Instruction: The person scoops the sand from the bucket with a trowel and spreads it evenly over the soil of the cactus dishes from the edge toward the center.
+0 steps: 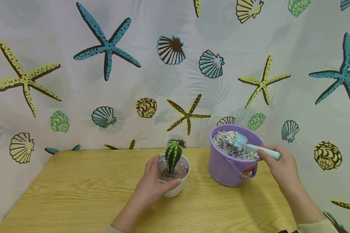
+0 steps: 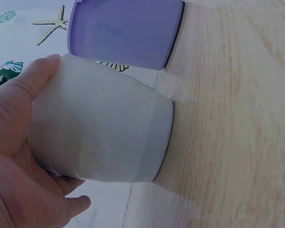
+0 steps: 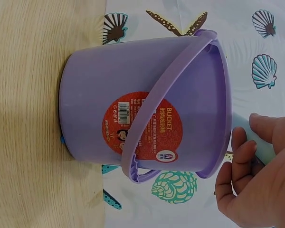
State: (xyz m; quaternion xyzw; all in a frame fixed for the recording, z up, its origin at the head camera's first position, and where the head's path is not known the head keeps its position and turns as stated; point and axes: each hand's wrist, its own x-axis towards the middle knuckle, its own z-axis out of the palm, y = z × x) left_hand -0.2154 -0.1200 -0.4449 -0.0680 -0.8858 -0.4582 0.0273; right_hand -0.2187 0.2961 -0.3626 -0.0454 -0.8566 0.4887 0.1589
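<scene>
In the head view, a wood-grain table (image 1: 84,187) stands before a pale fabric backdrop (image 1: 151,19) printed with starfish and seashells. Near the table's middle, I see a person's left hand (image 1: 153,183) curved around a smooth white pot (image 1: 173,193), thumb and fingers holding its sides. A ribbed green cactus (image 1: 173,157) stands upright in the pot's brown fill (image 1: 180,171). Near it, to the right, sits a purple plastic bucket (image 1: 221,170) of tiny multicolored pellets (image 1: 221,140); the right hand (image 1: 284,166) grips a pale blue shovel (image 1: 252,147) by its handle, the blade resting partly sunk among them. A cream sleeve (image 1: 318,226) is cut off by the lower edge, beside a dark sliver I cannot identify.

My left wrist view, turned sideways, shows the pot's plain tapered wall, its base on the table. The bucket is cropped above; the cactus is reduced to a green patch.

From the right wrist, I see the bucket's hinged handle (image 3: 162,90) slung across a round red label (image 3: 164,133) reading "BUCKET," its smallest print illegible. Fingers hide most of the shovel; the bucket wall conceals the pellets.
</scene>
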